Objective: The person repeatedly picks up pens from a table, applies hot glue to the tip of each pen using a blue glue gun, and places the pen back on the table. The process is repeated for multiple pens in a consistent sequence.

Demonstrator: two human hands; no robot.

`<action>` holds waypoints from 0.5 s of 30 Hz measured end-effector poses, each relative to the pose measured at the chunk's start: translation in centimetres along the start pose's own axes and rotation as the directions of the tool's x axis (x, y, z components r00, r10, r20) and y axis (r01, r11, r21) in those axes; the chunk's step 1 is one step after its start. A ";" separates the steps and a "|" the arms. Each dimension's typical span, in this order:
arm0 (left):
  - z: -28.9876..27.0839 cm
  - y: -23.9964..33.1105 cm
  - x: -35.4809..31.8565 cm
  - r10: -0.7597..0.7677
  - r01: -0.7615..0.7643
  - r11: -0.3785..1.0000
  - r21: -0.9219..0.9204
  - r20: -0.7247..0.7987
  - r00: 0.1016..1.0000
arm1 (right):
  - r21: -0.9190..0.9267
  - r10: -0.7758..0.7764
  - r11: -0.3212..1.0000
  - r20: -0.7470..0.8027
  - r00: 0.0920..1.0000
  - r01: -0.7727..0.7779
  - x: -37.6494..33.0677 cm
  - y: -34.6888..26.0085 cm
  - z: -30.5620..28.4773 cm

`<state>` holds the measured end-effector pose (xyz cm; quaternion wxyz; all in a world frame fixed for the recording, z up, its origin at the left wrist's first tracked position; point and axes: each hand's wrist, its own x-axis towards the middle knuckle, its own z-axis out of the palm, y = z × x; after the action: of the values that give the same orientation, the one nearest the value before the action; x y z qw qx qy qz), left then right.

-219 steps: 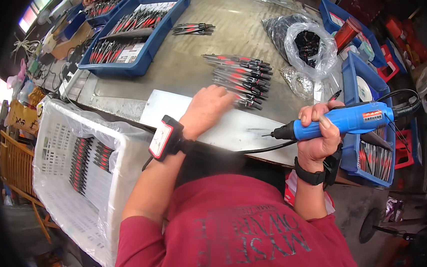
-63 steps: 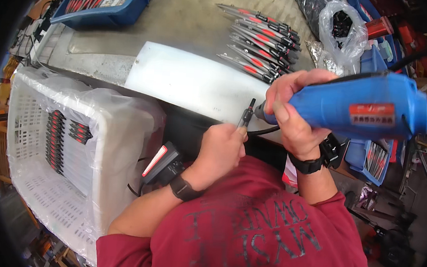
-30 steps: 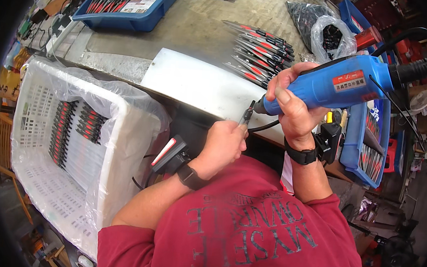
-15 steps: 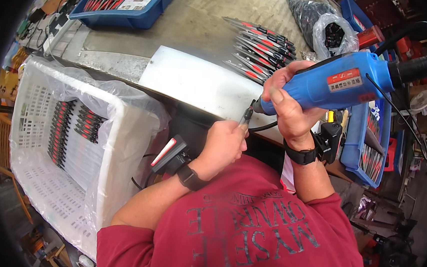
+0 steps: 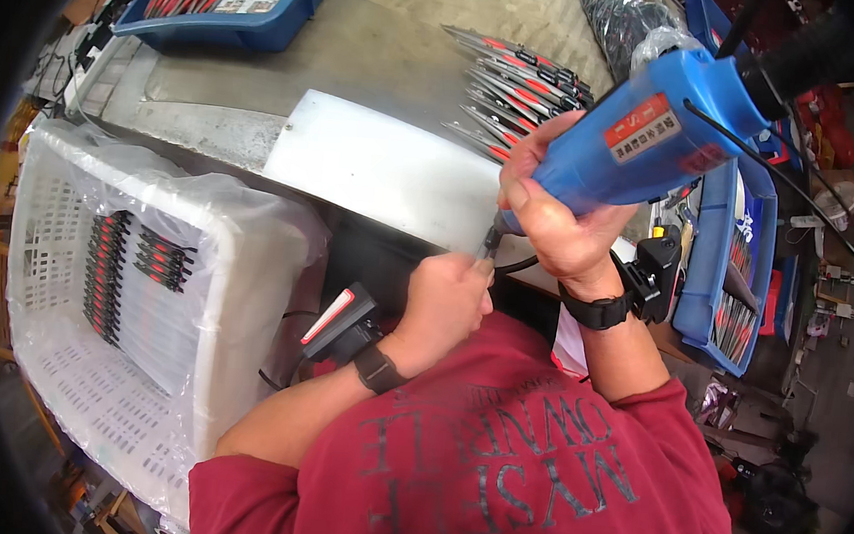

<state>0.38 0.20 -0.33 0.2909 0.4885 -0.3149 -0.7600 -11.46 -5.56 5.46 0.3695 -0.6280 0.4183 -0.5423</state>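
My right hand (image 5: 561, 217) is wrapped round a blue electric screwdriver (image 5: 617, 146), tilted with its nose down towards my left hand. A black cable runs from its upper end. My left hand (image 5: 450, 294) is closed on a slim piece with a dark end (image 5: 492, 240), mostly hidden by the fingers. The driver's nose meets that dark end, and the exact contact is too small to make out. Beyond my hands, a row of slim pointed grey, red and black tools (image 5: 521, 89) lies on the bench. A white block (image 5: 385, 168) sits along the bench's near edge.
At left stands a white perforated crate (image 5: 213, 310), lined with clear plastic and holding rows of similar tools. Blue bins of tools stand at the far left (image 5: 255, 28) and at right (image 5: 708, 269). Dark plastic bags (image 5: 621, 31) lie at the far right.
The screwdriver has tipped more steeply and shifted slightly left, its nose lower and closer to my left fingers. My left hand keeps its hold on the slim piece. The whole view has shifted a little.
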 end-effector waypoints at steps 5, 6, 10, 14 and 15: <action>0.0 0.1 -0.2 -0.018 0.018 1.000 0.017 0.033 0.999 | 0.127 -0.032 0.991 -0.135 0.990 0.049 -1.3 -0.6 -0.8; -0.1 0.3 -0.3 -0.027 0.026 0.999 0.046 0.029 0.999 | 0.129 -0.080 0.986 -0.165 0.983 0.102 -1.5 -0.8 -1.2; -1.1 1.7 -0.8 0.043 -0.052 0.992 0.116 0.074 0.996 | 0.280 -0.017 0.951 -0.372 0.928 0.129 -3.0 -2.3 -3.1; -2.7 4.6 0.9 0.338 -0.357 0.852 0.384 0.120 0.934 | 0.405 -0.095 0.869 -0.427 0.899 0.284 -3.5 -2.6 -5.2; -2.9 5.5 1.7 0.485 -0.472 0.700 0.535 0.129 0.865 | 0.428 -0.102 0.848 -0.445 0.889 0.312 -3.8 -2.5 -5.6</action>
<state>3.17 -5.10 1.96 0.3285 0.4603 -0.6324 -0.5295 -16.93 -1.14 7.14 0.3588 -0.4297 0.2632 -0.7857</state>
